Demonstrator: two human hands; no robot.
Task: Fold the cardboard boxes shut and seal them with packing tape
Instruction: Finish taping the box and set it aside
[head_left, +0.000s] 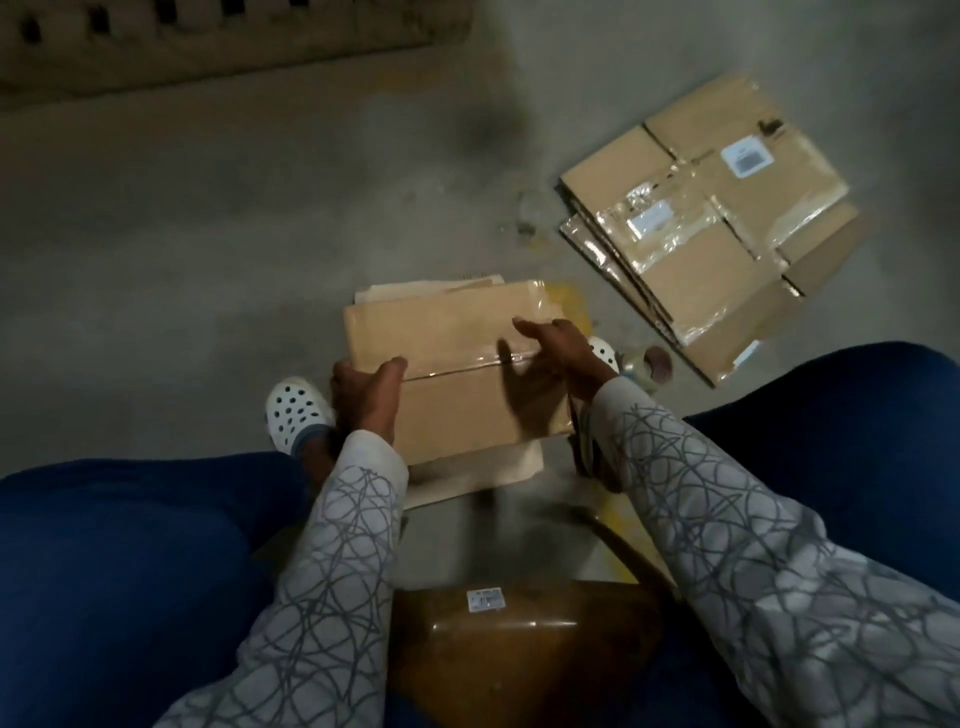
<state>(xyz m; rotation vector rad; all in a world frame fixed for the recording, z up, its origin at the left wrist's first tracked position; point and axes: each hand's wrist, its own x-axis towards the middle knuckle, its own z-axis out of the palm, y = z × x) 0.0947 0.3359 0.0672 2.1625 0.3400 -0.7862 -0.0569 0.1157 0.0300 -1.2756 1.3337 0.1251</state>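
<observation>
1. Two hands hold one cardboard box (457, 364) at the middle of the view, between the person's knees, above the floor (208, 234).
2. The left hand (363, 397) clasps the box's 9 o'clock edge, thumb on the top face; its grip is closed on the box, the fingers hidden underneath.
3. The right hand (558, 345) lies on the 3 o'clock end, fingers spread flat over the taped seam; whether its grip wraps the edge cannot be told.
4. A strip of clear tape (467, 361) runs along the seam of the closed flaps, shiny and blurred.
5. Flat cardboard lies under the box, mostly covered.
6. A roll of tape (652, 364) sits on the floor at 3 o'clock of the box, partly hidden by the right wrist.
7. A stack of flattened boxes (711, 228) lies at 2 o'clock, well apart; its labels are unreadable.
8. A dark brown parcel (519, 639) at 6 o'clock is dim, its edges hidden by the sleeves.
9. One white shoe (296, 413) shows at 9 o'clock; the other peeks out behind the right hand.
</observation>
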